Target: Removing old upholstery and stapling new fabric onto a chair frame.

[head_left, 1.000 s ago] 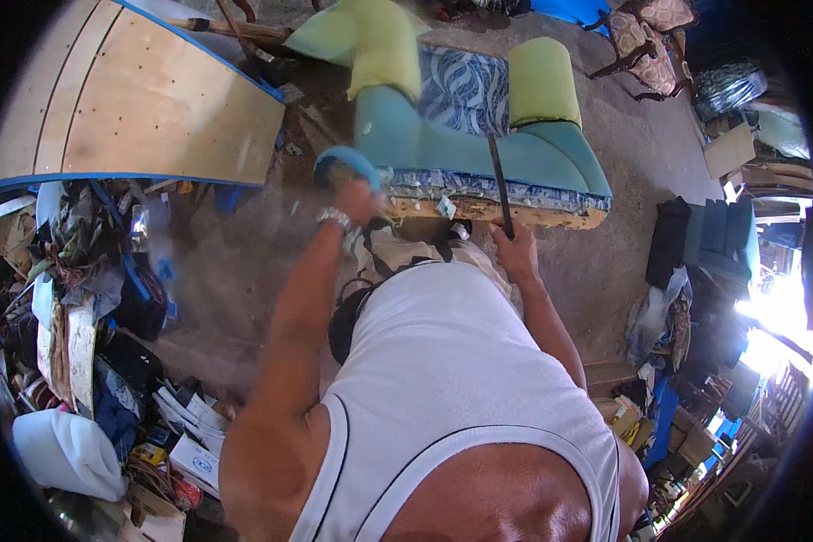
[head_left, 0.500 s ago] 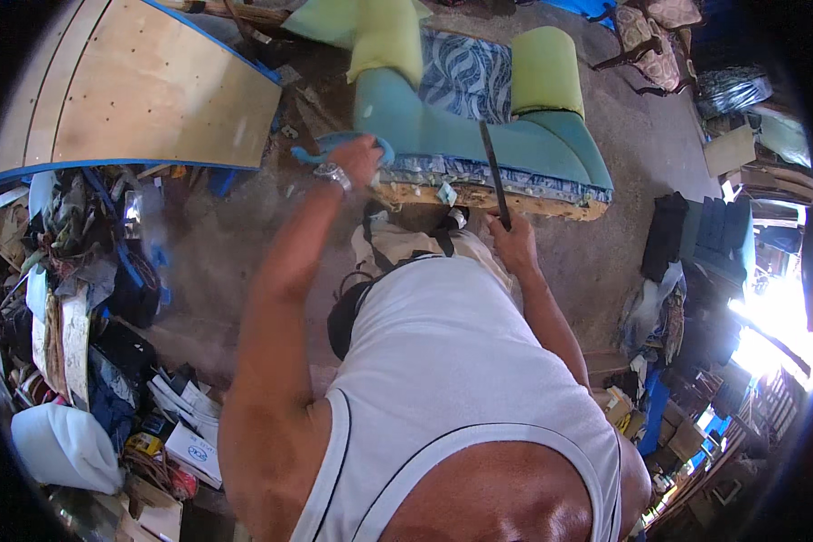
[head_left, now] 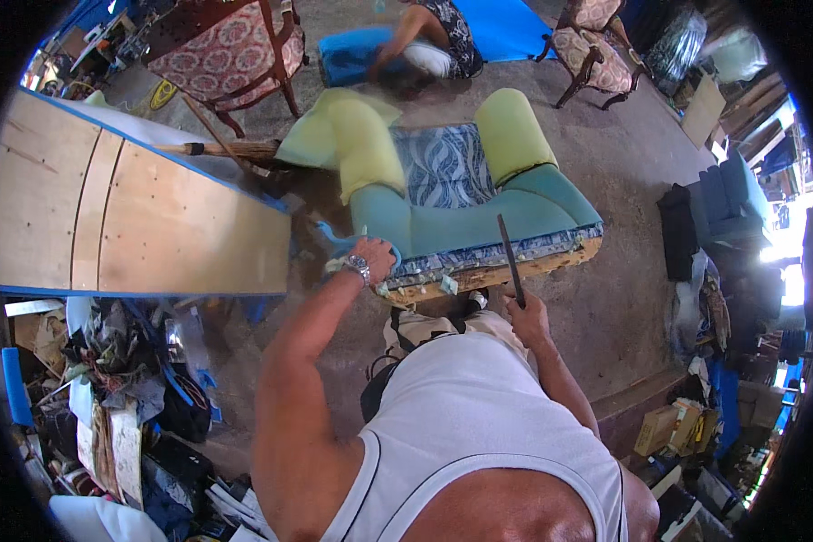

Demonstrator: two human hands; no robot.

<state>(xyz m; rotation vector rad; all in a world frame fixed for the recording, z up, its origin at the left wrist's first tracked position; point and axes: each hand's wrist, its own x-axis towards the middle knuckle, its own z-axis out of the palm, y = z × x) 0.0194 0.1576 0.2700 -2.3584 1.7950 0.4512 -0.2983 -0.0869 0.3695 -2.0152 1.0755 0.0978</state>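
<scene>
Two yellow foam pads (head_left: 366, 149) stood over the far part of the upholstered seat (head_left: 565, 217), one on each side of a blue patterned panel (head_left: 444, 163); teal foam (head_left: 461, 228) ran across the near part, from the left corner to the right. The seat itself was on the floor (head_left: 614, 312), directly in front of the worker. Left hand (head_left: 376, 258): at the seat's near left corner, apparently closed around a loose teal strip (head_left: 336, 238) (fingertips hidden; whether the strip's end was attached could not be told). Right hand (head_left: 527, 318): grasping a long dark tool (head_left: 510, 259) by its near end, the shaft pointing away over the near edge, right of its middle. Progress, as judged: padding looked largely in place, with the near edge the part in work. Outstanding: small foam scraps (head_left: 448, 285) clung along that edge, patterned cloth showed in a ragged band beneath the foam, and the wooden rail (head_left: 515, 274) below was bare. No finished cover lay over either the teal or the yellow foam, so I judged the piece well short of complete; trimming of the near edge seemed only partly done.
</scene>
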